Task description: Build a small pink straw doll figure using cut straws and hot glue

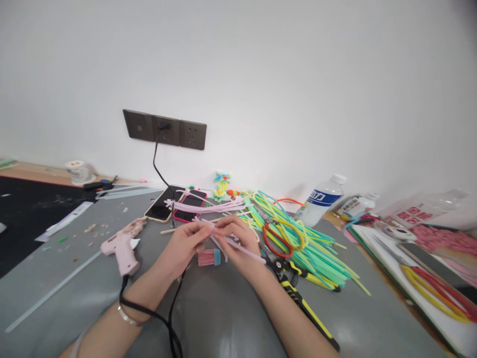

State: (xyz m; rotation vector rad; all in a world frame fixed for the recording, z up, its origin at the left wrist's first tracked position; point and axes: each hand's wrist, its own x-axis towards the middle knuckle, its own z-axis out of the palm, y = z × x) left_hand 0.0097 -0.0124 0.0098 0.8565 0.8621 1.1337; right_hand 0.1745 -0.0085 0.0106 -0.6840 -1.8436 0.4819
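Note:
Thin lilac pipe cleaners (250,252) are pinched between my two hands above the middle of the table. My left hand (185,247) has its thumb and fingertips closed on them, and the fingertips of my right hand (238,238) meet it from the other side. One stem slants out past my right wrist. Just below the fingers lies a small pink bundle with a blue band (207,257). More lilac pipe cleaners (208,207) are spread behind the hands. The exact grip point is partly covered by the fingers.
A pink glue gun (122,247) with a black cord lies left. Two phones (159,206) rest behind. At right are green and yellow pipe cleaners (316,253), scissors (278,241), pliers (298,293) and a bottle (321,201). A wall socket panel (164,129) is ahead.

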